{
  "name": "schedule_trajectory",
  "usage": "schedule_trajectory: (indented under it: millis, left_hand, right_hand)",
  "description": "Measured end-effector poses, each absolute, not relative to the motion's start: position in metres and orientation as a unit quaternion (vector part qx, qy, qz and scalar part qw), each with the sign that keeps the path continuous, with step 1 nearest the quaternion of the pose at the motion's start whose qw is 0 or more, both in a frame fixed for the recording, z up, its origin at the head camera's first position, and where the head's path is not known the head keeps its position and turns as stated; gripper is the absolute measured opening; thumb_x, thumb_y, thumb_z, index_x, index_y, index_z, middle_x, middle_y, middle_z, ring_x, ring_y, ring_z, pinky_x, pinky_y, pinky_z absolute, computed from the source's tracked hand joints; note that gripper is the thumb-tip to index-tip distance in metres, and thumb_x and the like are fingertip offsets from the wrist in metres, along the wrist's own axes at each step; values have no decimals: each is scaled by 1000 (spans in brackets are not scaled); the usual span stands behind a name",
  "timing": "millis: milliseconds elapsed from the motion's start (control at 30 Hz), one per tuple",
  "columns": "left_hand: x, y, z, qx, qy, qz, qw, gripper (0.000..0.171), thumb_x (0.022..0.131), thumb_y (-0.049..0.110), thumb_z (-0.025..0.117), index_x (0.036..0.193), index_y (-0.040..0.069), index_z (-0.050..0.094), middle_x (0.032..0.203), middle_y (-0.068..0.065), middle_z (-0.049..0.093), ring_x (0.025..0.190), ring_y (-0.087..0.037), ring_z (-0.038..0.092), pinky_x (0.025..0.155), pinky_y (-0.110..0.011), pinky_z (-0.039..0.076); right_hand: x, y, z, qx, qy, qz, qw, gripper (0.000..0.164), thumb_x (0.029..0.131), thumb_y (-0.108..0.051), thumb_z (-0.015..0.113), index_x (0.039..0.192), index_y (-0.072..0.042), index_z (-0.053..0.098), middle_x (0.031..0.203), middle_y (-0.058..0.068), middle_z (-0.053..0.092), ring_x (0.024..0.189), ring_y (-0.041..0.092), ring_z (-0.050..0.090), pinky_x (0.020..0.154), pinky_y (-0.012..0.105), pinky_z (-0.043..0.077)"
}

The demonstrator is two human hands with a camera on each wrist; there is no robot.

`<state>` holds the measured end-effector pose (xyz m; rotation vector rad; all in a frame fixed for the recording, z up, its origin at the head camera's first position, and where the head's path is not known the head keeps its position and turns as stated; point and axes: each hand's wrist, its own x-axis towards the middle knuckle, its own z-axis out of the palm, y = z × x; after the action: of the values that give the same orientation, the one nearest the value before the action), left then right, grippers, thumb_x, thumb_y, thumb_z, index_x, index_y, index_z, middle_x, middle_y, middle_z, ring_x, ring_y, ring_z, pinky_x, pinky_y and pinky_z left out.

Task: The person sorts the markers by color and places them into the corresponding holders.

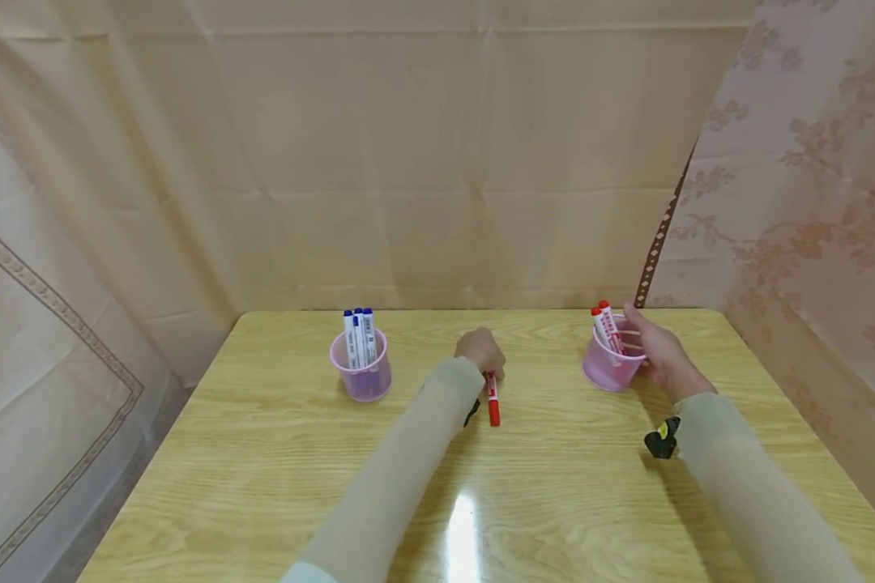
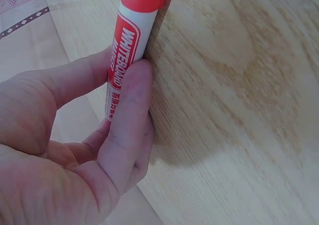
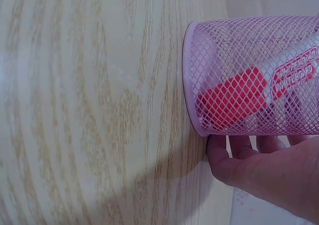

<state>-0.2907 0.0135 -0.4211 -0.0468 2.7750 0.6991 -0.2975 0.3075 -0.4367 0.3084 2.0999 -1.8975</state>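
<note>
My left hand point(image 1: 481, 351) pinches a red-capped whiteboard marker point(image 2: 132, 41) between thumb and fingers, low over the wooden table. In the head view the marker's red end points toward me. At the right, a pink mesh cup point(image 1: 607, 368) stands on the table with red-capped markers point(image 1: 610, 330) leaning in it. My right hand point(image 1: 663, 352) holds this cup from its right side, the thumb up by the rim and the fingers curving round behind the mesh. Through the mesh in the right wrist view, a red marker end point(image 3: 234, 98) shows near the base.
A second pink cup point(image 1: 368, 385) stands on the left of the table, holding several blue-capped white markers point(image 1: 360, 340). Beige cloth point(image 1: 437, 162) hangs behind the table point(image 1: 262, 486), and patterned curtains flank it on both sides.
</note>
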Motion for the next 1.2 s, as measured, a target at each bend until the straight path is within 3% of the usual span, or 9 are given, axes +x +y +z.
schedule_trajectory:
  millis: [467, 733, 967, 1200]
  left_hand:
    - [-295, 18, -425, -41, 959, 250, 127, 25, 76, 12, 91, 81, 4, 68, 71, -4, 58, 54, -13, 48, 44, -21, 41]
    - [-295, 16, -429, -43, 956, 260, 127, 29, 75, 15, 91, 83, 4, 66, 72, -4, 57, 56, -13, 47, 45, -22, 40]
    - [-294, 10, -433, -55, 958, 256, 120, 28, 74, 14, 92, 77, 4, 66, 68, -5, 56, 53, -14, 47, 43, -24, 41]
    - [-298, 13, -433, -60, 957, 251, 130, 30, 75, 16, 92, 81, 3, 66, 71, -6, 57, 52, -14, 47, 42, -24, 41]
  right_hand:
    - [-298, 313, -438, 108, 732, -657, 143, 95, 98, -72, 32, 160, -2, 20, 166, 22, 15, 150, 43, 20, 120, 53, 23]
    - [-296, 314, -439, 105, 734, -655, 142, 106, 90, -80, 36, 160, -2, 20, 166, 23, 15, 150, 43, 20, 121, 53, 22]
    - [-299, 306, -442, 101, 726, -664, 149, 97, 96, -74, 35, 160, -2, 22, 166, 22, 17, 149, 42, 22, 119, 52, 26]
    - [-299, 308, -440, 100, 734, -656, 140, 100, 94, -77, 34, 160, -2, 22, 165, 22, 17, 148, 43, 23, 119, 52, 26]
